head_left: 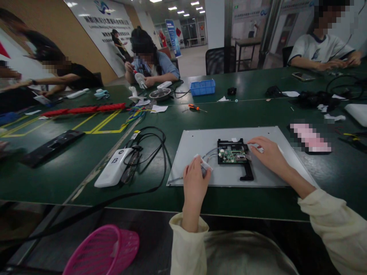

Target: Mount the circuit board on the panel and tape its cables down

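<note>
A flat grey panel (275, 175) lies before me on the green table. On it sits a green circuit board (232, 156) in a black plastic bracket (249, 173). Thin grey cables (210, 151) run from the board's left side toward my left hand (196, 177). Its fingers are closed on a small whitish piece (205, 165), perhaps tape or paper, at the panel's left part. My right hand (268, 152) reaches in from the right, fingers stretched out and apart, fingertips at the bracket's right edge. Whether they touch it is hard to tell.
Left of the panel lie a white power bank (114, 168) with black cables and a black bar-shaped part (53, 148). Beyond are an orange screwdriver (194, 107) and a blue basket (202, 88). A pink phone (311, 138) lies right. Several people sit around the table.
</note>
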### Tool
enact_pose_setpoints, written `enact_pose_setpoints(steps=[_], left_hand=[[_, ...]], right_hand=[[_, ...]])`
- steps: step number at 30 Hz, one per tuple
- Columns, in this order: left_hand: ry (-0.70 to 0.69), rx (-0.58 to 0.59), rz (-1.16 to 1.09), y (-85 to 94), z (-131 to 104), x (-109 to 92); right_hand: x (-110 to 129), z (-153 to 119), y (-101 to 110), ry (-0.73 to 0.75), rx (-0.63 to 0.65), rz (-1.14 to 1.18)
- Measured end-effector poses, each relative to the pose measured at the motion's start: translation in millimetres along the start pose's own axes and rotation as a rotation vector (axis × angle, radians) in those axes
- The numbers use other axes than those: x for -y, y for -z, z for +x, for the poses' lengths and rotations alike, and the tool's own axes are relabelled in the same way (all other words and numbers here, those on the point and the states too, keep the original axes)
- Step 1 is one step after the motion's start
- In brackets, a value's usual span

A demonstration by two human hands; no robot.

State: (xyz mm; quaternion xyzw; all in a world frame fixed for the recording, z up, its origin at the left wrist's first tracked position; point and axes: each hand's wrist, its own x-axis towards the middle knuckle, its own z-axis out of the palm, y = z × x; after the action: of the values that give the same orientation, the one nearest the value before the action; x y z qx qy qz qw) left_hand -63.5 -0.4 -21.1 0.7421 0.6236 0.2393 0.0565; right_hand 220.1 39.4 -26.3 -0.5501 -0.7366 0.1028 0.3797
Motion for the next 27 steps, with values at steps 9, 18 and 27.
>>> enact_pose_setpoints(steps=[9,18,27], left_hand=[[-0.039,-0.063,0.008,-3.5,-1.1,1.8],[-0.101,-0.138,-0.092,2.0,-2.0,-4.9],[-0.074,-0.136,0.003,-2.4,-3.8,-4.1]], right_hand=[[3.7,-0.4,0.6,-0.004,0.008,0.000],[4.1,0.3,0.6,-0.009,0.031,0.005],[-17.2,-2.2,-12.5,-0.031,0.074,-0.123]])
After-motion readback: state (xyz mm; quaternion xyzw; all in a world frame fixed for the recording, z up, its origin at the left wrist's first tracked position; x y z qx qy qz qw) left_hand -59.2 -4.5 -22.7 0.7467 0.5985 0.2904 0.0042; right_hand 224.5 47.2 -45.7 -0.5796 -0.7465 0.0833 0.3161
